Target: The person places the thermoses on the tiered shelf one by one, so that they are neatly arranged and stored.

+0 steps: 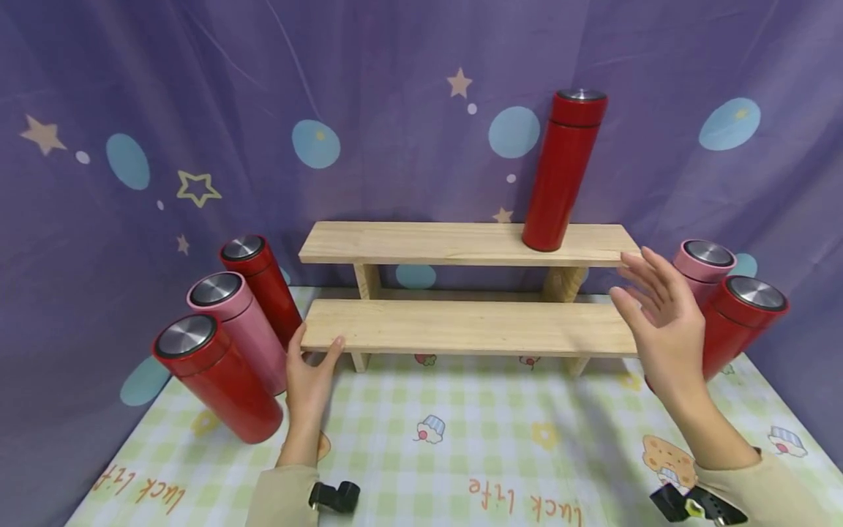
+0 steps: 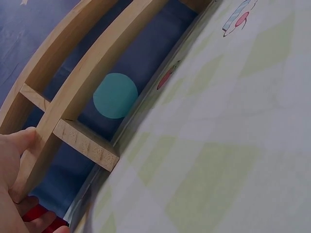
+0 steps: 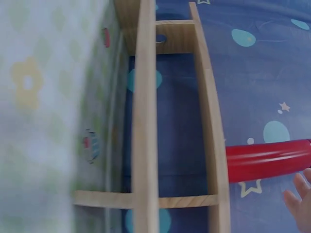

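Observation:
A two-step wooden shelf (image 1: 461,327) stands on the table. The left hand (image 1: 309,384) grips the left end of its lower board, with the thumb at the front edge; the left wrist view shows fingers around the board's end. The right hand (image 1: 668,337) is raised near the shelf's right end, fingers extended and holding nothing. On the upper board, right of the middle, a tall red thermos bottle (image 1: 565,176) stands upright. In the right wrist view, the fingertips (image 3: 302,187) of the right hand appear beside that red thermos (image 3: 267,160), seemingly apart from it.
Left of the shelf stand two red thermoses and a pink thermos (image 1: 246,333). A pink thermos (image 1: 703,265) and a red thermos (image 1: 740,322) stand at the right, partly behind the right hand. A checkered tablecloth (image 1: 487,424) covers the table; a purple curtain (image 1: 408,66) hangs behind.

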Demonstrator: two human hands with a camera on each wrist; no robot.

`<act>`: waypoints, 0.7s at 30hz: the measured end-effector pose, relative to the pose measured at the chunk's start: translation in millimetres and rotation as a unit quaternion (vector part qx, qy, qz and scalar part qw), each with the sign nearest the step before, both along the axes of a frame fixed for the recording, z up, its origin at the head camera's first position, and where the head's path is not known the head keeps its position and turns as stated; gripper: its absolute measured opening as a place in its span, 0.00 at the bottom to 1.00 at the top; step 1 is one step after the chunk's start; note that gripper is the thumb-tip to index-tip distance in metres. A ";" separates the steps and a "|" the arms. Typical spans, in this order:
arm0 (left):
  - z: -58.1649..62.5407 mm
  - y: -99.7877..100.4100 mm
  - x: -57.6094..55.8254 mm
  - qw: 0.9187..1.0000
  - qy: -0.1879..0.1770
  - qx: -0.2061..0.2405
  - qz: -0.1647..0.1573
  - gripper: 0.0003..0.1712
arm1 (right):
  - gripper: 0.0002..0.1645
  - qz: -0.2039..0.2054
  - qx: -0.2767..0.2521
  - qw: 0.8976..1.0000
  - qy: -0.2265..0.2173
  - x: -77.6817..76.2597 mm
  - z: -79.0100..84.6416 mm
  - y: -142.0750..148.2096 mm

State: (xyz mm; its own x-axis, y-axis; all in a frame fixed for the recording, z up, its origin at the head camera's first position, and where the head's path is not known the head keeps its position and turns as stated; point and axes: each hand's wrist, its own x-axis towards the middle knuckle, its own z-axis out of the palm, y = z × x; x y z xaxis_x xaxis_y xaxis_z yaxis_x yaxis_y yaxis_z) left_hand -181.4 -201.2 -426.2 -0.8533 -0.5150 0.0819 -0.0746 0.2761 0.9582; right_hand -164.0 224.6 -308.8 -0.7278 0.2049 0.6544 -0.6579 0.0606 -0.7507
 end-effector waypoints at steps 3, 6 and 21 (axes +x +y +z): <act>0.4 0.3 0.0 1.000 -0.006 -0.001 -0.001 0.51 | 0.35 0.004 -0.011 1.000 0.011 10.4 -12.3 7.5; 0.9 0.4 0.2 1.000 -0.011 -0.004 0.001 0.52 | 0.35 0.008 -0.018 1.000 0.019 20.1 -22.0 15.6; 0.1 0.6 0.7 1.000 0.000 -0.006 0.002 0.51 | 0.40 -0.077 0.075 0.991 -0.076 55.6 -58.8 52.4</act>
State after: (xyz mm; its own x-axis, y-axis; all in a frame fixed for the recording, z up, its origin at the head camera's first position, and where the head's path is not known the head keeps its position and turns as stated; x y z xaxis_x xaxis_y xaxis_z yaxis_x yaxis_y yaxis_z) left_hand -180.7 -200.6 -426.1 -0.8516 -0.5169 0.0871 -0.0761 0.2864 0.9551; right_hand -108.4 277.0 -367.6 -0.7882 0.2297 0.5710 -0.5118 0.2706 -0.8154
